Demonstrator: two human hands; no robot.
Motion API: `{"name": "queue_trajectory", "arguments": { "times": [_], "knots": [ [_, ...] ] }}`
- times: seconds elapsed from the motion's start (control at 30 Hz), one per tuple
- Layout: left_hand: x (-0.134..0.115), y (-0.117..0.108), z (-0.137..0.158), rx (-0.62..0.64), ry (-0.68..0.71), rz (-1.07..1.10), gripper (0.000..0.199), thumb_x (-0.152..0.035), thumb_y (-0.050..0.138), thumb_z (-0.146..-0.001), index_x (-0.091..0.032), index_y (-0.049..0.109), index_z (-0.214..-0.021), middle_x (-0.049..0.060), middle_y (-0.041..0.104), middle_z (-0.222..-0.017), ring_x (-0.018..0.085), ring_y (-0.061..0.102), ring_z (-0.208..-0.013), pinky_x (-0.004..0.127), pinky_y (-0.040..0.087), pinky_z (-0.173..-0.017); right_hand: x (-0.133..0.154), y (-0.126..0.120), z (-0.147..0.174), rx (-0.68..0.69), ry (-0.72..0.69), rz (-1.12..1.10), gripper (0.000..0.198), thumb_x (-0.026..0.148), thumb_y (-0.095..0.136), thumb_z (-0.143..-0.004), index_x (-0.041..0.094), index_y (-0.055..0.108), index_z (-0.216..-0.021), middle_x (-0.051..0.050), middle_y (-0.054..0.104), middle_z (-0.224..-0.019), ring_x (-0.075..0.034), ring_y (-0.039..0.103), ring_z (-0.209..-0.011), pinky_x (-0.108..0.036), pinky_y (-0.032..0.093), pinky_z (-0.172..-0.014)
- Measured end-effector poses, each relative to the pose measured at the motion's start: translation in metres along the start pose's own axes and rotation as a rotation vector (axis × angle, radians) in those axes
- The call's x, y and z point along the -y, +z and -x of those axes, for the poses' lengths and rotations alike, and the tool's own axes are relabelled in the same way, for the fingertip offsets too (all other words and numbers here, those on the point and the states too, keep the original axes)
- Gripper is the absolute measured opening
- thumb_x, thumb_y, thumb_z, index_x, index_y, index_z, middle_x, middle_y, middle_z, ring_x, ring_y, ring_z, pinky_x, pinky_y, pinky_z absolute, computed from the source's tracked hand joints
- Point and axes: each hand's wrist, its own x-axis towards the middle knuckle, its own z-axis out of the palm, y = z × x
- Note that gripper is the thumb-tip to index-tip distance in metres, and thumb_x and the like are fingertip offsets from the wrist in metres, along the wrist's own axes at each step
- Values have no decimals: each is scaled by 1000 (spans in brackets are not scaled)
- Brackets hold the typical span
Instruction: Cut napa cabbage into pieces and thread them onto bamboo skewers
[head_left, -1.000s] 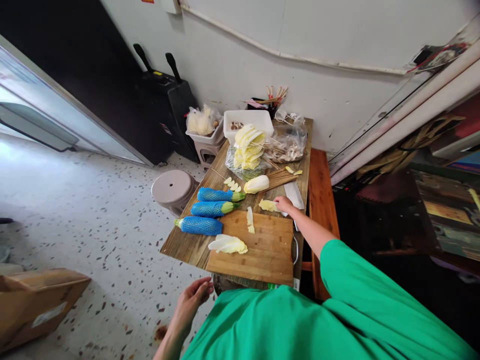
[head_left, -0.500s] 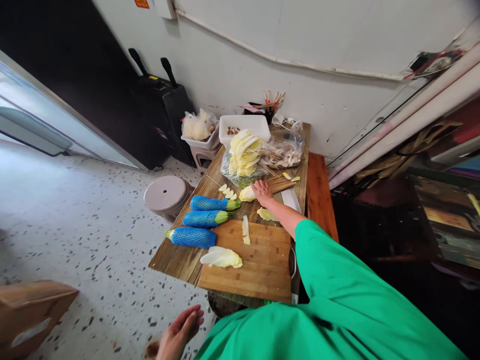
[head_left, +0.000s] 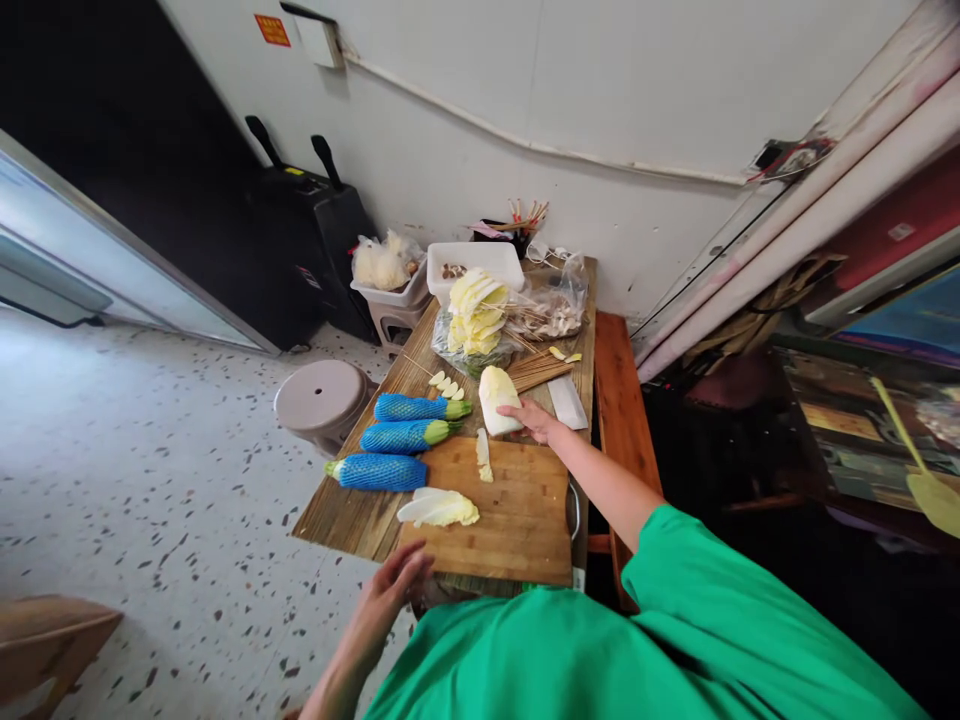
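My right hand (head_left: 531, 417) grips a pale head of napa cabbage (head_left: 496, 398) by its lower right side, at the far edge of the wooden cutting board (head_left: 525, 520). My left hand (head_left: 397, 578) is at the board's near left corner, fingers loosely apart and holding nothing. One loose cabbage leaf (head_left: 439, 508) lies on the board's left part, and a narrow leaf strip (head_left: 484, 456) lies near its far edge. Beside the board rest three zucchini (head_left: 382, 472) in blue foam nets. Several pale slices (head_left: 447, 386) sit left of the cabbage head.
Skewered cabbage leaves (head_left: 478, 310) are piled on a plastic bag, beside bare wooden skewers (head_left: 538, 370) and a flat white piece (head_left: 568, 402). Behind are a white tub (head_left: 475, 262) and a bagged heap (head_left: 551, 312). A stool (head_left: 324, 395) stands left; a bench (head_left: 624, 420) adjoins right.
My right hand has taken hold of the cabbage head and tipped it up, nearer the board. My left hand has risen from below the table edge to the board's corner.
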Motion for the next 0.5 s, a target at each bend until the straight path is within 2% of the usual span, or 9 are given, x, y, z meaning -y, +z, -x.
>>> {"name": "queue_trajectory", "arguments": {
  "times": [0.07, 0.13, 0.2, 0.27, 0.37, 0.5],
  "knots": [
    [-24, 24, -10, 88, 95, -2, 67, -50, 67, -64, -18, 51, -121, 13, 65, -103, 26, 62, -93, 34, 51, -74, -6, 18, 33, 102, 28, -198, 58, 64, 36, -80, 16, 52, -108, -8, 66, -84, -20, 62, -75, -32, 50, -61],
    [-43, 49, -21, 178, 122, 65, 73, -46, 68, -66, -19, 42, -129, 15, 59, -114, 26, 58, -103, 35, 51, -77, -12, 39, 62, 179, 50, -374, 64, 69, 28, -80, 17, 51, -110, -8, 65, -84, -19, 63, -74, -33, 51, -60],
    [-54, 70, -29, 228, 133, 116, 73, -42, 67, -69, -19, 38, -132, 16, 56, -120, 25, 55, -107, 33, 50, -77, -17, 58, 85, 228, 73, -525, 64, 70, 32, -78, 18, 51, -111, -8, 65, -87, -20, 63, -76, -33, 52, -61],
    [-57, 84, -34, 308, 160, 116, 69, -39, 69, -68, -17, 43, -128, 16, 57, -119, 25, 57, -102, 32, 51, -74, -20, 73, 99, 250, 95, -651, 59, 67, 44, -75, 20, 51, -111, -7, 65, -91, -20, 63, -80, -34, 53, -65],
    [-51, 93, -34, 337, 152, 112, 68, -33, 74, -62, -15, 47, -122, 15, 60, -114, 23, 60, -93, 29, 51, -68, -21, 86, 111, 244, 123, -797, 56, 58, 59, -70, 21, 52, -111, -6, 65, -96, -21, 62, -83, -36, 52, -69],
    [-40, 88, -31, 366, 114, 126, 65, -32, 74, -63, -18, 49, -121, 12, 62, -112, 20, 62, -85, 28, 52, -64, -22, 92, 120, 224, 148, -914, 57, 51, 68, -65, 17, 54, -109, -8, 65, -98, -22, 62, -84, -36, 51, -71]
  ]
}}
